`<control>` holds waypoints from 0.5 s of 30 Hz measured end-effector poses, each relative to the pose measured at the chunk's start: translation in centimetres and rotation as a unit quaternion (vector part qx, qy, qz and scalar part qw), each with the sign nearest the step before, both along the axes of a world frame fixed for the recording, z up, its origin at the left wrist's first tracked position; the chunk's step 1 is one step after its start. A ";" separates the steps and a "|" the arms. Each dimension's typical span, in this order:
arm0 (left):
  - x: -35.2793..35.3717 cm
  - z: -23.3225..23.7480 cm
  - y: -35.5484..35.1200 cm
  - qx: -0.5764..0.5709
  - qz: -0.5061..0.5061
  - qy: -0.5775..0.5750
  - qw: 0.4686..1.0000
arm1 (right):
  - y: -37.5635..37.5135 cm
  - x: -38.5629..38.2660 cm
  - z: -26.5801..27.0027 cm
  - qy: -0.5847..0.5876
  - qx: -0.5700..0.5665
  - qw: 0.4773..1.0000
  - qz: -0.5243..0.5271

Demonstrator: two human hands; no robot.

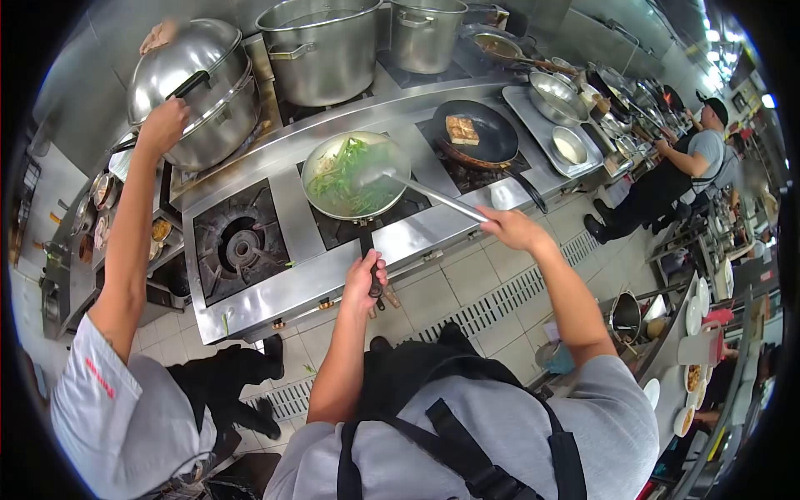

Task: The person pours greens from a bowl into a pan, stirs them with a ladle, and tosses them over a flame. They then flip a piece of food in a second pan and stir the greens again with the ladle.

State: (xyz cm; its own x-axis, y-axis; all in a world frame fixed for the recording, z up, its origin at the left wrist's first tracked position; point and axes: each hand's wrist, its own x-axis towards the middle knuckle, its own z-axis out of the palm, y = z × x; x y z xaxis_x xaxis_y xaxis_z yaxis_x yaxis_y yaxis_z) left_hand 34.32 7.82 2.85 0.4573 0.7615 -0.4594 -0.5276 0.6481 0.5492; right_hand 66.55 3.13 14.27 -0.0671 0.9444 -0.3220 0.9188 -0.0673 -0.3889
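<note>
My left hand (365,281) is closed around the black handle of a frying pan (318,202) on the stove. Chopped green leafy vegetables (348,171) lie in that pan, with steam blurring part of them. In my right hand (515,229) is the long metal handle of a ladle (433,193), its head down among the greens; the head's exact shape is blurred by steam. Right of this pan, a black frying pan (492,137) holds a browned square block of food (462,130).
A co-worker's hand (165,125) at left grips the handle of a domed lid (187,62) on a large pot. Stockpots (321,71) stand behind. A bare burner (242,244) is at front left. A tray (546,125) with metal bowls sits right. Another person (700,158) stands farther right.
</note>
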 end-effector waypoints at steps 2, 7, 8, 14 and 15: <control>0.4 0.3 0.0 0.003 -0.001 0.008 1.000 | 2.0 -2.3 -3.3 0.015 0.094 0.995 -0.027; 0.2 -0.9 0.0 0.012 0.000 0.020 1.000 | -0.5 -5.9 -5.8 0.108 0.103 0.989 -0.025; 0.0 -0.8 -0.3 0.016 -0.004 0.036 0.999 | -0.9 -3.9 -4.6 0.093 0.063 0.993 -0.022; -0.4 2.0 -2.9 -0.004 0.006 0.043 0.999 | 1.9 -4.2 -4.3 0.123 0.185 0.972 -0.081; -0.5 1.4 -3.0 -0.006 0.011 0.044 0.999 | 2.4 -6.6 -4.1 0.125 0.183 0.972 -0.076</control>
